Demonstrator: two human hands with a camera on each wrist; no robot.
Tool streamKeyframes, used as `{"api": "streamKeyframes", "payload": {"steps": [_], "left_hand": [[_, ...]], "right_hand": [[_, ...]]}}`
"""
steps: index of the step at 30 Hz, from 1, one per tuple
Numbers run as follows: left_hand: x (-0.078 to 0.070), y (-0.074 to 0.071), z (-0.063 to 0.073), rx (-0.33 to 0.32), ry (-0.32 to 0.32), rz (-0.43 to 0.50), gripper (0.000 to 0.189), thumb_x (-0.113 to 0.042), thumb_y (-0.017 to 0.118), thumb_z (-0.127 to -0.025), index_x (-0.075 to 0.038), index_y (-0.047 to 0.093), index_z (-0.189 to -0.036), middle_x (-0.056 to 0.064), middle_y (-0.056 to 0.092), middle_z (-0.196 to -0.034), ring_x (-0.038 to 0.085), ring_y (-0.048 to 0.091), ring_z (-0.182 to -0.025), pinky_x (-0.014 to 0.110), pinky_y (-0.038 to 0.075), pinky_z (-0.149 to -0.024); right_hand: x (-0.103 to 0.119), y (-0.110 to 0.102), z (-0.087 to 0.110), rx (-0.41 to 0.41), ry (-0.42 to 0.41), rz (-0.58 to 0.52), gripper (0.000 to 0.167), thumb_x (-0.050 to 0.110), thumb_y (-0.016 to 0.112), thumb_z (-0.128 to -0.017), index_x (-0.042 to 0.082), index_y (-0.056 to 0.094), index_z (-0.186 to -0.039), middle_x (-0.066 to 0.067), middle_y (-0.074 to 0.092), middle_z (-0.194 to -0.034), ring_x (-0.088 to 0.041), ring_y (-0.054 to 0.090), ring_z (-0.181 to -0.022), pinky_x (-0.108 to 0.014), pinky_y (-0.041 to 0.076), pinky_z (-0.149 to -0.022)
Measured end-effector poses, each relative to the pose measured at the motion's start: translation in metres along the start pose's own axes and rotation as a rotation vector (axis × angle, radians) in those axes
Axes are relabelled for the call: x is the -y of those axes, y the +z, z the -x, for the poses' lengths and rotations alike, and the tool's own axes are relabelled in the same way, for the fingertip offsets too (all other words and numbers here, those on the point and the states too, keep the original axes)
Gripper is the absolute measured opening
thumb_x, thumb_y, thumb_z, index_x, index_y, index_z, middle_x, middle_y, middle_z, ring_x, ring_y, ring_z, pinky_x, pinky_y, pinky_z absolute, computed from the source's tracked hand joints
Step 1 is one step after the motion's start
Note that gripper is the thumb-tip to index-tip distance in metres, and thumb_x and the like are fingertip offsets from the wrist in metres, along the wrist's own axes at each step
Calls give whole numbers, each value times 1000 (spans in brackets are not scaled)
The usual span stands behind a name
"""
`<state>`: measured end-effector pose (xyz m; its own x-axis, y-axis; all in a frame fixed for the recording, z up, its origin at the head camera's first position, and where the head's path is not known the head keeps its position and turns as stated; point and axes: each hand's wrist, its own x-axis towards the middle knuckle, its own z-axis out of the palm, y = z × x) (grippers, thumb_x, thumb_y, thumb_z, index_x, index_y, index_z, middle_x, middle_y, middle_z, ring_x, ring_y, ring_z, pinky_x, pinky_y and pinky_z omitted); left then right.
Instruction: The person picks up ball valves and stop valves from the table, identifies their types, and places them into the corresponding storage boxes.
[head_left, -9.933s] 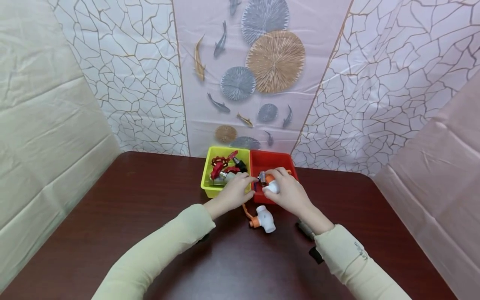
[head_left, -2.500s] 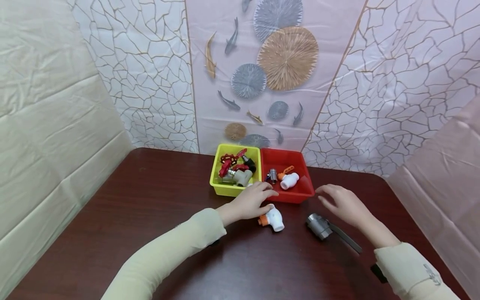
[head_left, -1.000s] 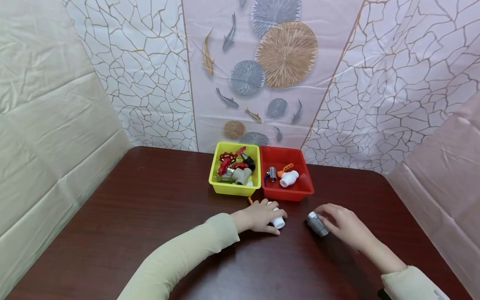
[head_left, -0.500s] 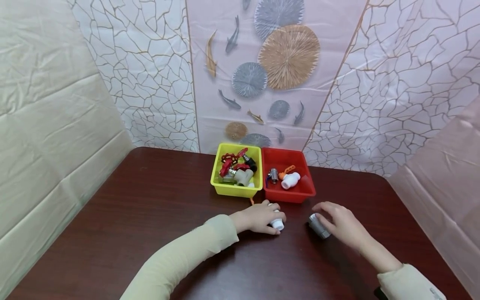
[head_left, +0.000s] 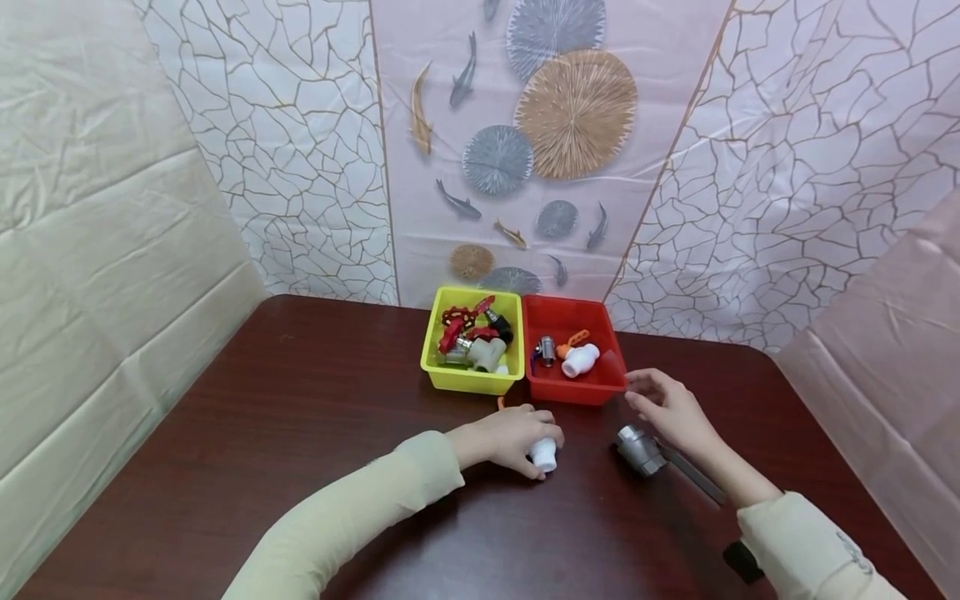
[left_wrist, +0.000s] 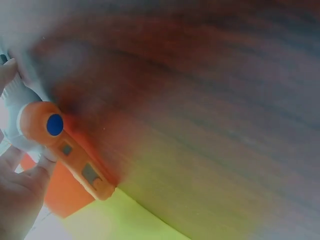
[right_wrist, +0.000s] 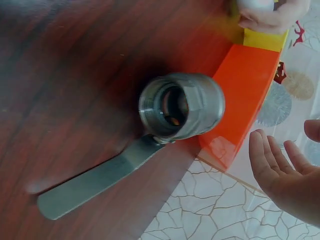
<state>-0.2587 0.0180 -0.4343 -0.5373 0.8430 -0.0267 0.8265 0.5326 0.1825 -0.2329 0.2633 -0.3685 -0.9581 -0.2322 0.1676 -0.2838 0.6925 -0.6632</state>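
My left hand grips a white plastic ball valve on the table, in front of the bins. Its orange lever handle, with a blue dot on the pivot, points toward the yellow bin in the left wrist view; the fingers hide part of the body. Over by the front right corner of the red bin, my right hand is raised with loosely bent fingers and holds nothing. Below it a metal ball valve with a long grey lever lies on the table, apart from the hand.
The yellow bin holds several valves, some with red handwheels. Beside it, the red bin contains a small metal valve and another white ball valve with an orange handle. A patterned cloth hangs behind the table.
My right hand was at the metal valve and has lifted off it toward the red bin. The left hand came down onto the white valve and has shifted slightly left with it.
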Motion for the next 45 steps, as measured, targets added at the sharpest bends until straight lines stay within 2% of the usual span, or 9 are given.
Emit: {"api": "streamKeyframes", "payload": {"steps": [5, 9, 13, 17, 26, 31, 36, 42, 45], "left_hand": [[0, -4, 7, -19, 15, 0, 43, -39, 75, -77, -23, 61, -115, -4, 58, -112, 13, 51, -96, 21, 41, -83], [2, -8, 12, -15, 21, -4, 43, -39, 75, -77, -23, 61, -115, -4, 57, -114, 13, 51, -97, 22, 41, -84], [0, -10, 18, -15, 29, 4, 43, -39, 75, -77, -23, 61, -115, -4, 57, -114, 14, 51, -98, 22, 41, -84], [-4, -12, 25, 0, 42, 25, 43, -37, 75, -78, -23, 61, -116, -4, 57, -116, 14, 50, -99, 21, 42, -83], [-14, -18, 32, 6, 75, 3, 45, -38, 75, -78, -23, 61, -117, -3, 56, -120, 13, 50, -101, 19, 43, -82], [-16, -23, 33, -15, 77, 4, 45, -37, 75, -78, -23, 61, -117, -3, 56, -121, 14, 50, -103, 20, 43, -83], [-17, -27, 32, -24, 79, 15, 45, -36, 75, -78, -22, 61, -119, -2, 55, -123, 16, 51, -106, 21, 44, -86], [-20, -36, 30, -28, 91, 19, 46, -34, 74, -79, -22, 60, -120, -1, 54, -125, 16, 50, -111, 23, 44, -92], [-24, -38, 31, -5, 102, 4, 44, -33, 74, -79, -22, 60, -120, -2, 54, -124, 15, 49, -109, 21, 44, -88]], "right_hand": [[2, 0, -7, -4, -8, -27, 29, 8, 56, -93, -8, 55, -117, -26, 63, -105, 5, 56, -73, -23, 54, -65], [0, 0, -14, -3, 29, -99, 29, 5, 54, -93, -11, 54, -117, -27, 63, -104, 8, 56, -72, -23, 55, -65], [-4, -3, -22, 1, 105, -234, 33, 6, 50, -95, -16, 48, -120, -9, 65, -92, 6, 59, -70, -22, 56, -65], [-11, -7, -33, 39, 188, -330, 39, 9, 46, -97, -18, 42, -125, 9, 61, -82, 1, 62, -71, -24, 56, -67], [-27, -15, -55, 169, 412, -452, 45, 9, 41, -99, -17, 30, -134, 10, 62, -76, -2, 62, -67, -24, 56, -68], [-33, -12, -63, 200, 507, -530, 47, 6, 41, -98, -16, 27, -137, 8, 61, -75, -4, 64, -67, -25, 57, -69], [-36, -10, -73, 188, 556, -533, 48, 3, 43, -96, -13, 29, -139, 6, 62, -75, -6, 63, -68, -26, 57, -71], [-36, -7, -81, 196, 578, -475, 49, 4, 46, -95, -11, 31, -139, 6, 60, -78, -5, 60, -68, -25, 56, -72], [-38, -5, -83, 181, 593, -458, 47, 3, 47, -95, -11, 34, -138, 6, 59, -75, -5, 58, -65, -24, 55, -70]]}}
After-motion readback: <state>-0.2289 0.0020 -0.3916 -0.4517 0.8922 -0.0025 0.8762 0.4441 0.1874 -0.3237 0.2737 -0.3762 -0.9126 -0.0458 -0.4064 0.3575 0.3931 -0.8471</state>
